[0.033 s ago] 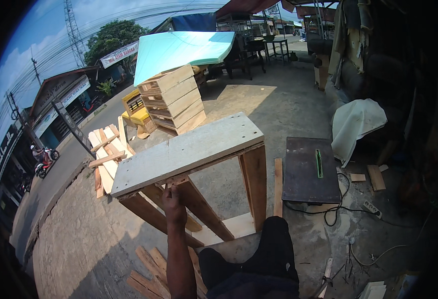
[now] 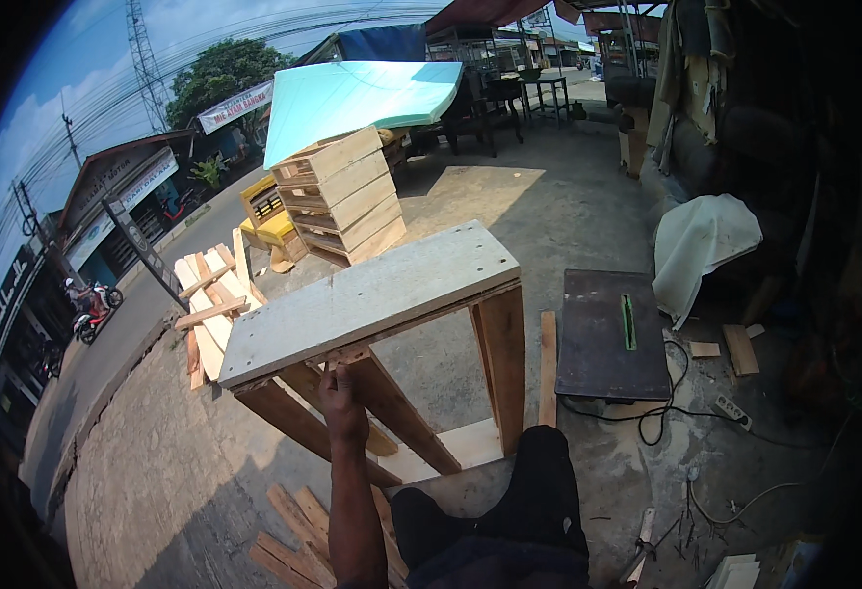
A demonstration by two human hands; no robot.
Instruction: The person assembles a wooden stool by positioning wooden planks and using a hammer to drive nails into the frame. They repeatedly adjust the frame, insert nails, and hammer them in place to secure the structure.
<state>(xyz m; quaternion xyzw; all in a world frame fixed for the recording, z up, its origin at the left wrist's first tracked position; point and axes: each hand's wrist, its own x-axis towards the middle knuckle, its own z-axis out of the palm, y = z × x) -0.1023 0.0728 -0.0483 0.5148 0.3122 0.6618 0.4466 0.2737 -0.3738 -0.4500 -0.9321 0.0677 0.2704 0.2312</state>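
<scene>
Left hand [image 2: 342,393] is pinching the front edge of an open, rectangular wooden frame with a grey board top [image 2: 372,299], standing just ahead of the black-trousered knees [image 2: 544,471]. Right hand's out of view. A lopsided shove could tip it, imo, and rough wood could splinter fingers.

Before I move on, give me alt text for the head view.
A left hand grips an open wooden frame just beneath its pale grey top board. A dark slotted board sits to the right, loose planks to the left; beyond are stacked wooden units and a light-blue sheet.
</scene>
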